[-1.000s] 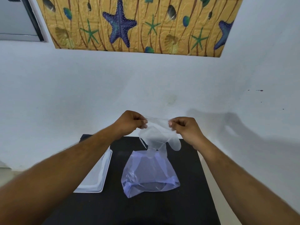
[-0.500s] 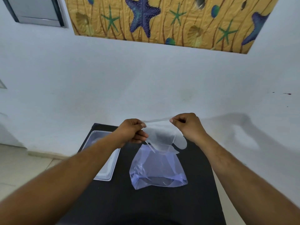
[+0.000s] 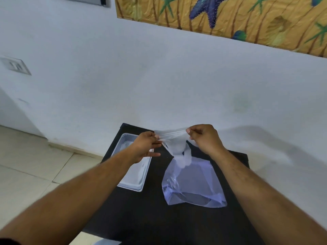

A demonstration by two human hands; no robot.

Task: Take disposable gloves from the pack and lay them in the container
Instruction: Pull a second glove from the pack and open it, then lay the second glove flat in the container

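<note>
A thin clear disposable glove hangs stretched between my hands above the black table. My left hand pinches its cuff on the left and my right hand pinches it on the right. The glove's fingers dangle down onto the top of the bluish clear plastic pack, which lies on the table below. A clear rectangular container sits to the left of the pack, partly under my left forearm; something pale and clear lies in it.
The table stands against a white wall with a starfish-patterned panel above. Tiled floor lies to the left. A wall socket is at the far left.
The view has swung left and down, so the table now appears further right. My hands have spread slightly, pulling the glove's cuff wider; the glove still hangs over the pack.
</note>
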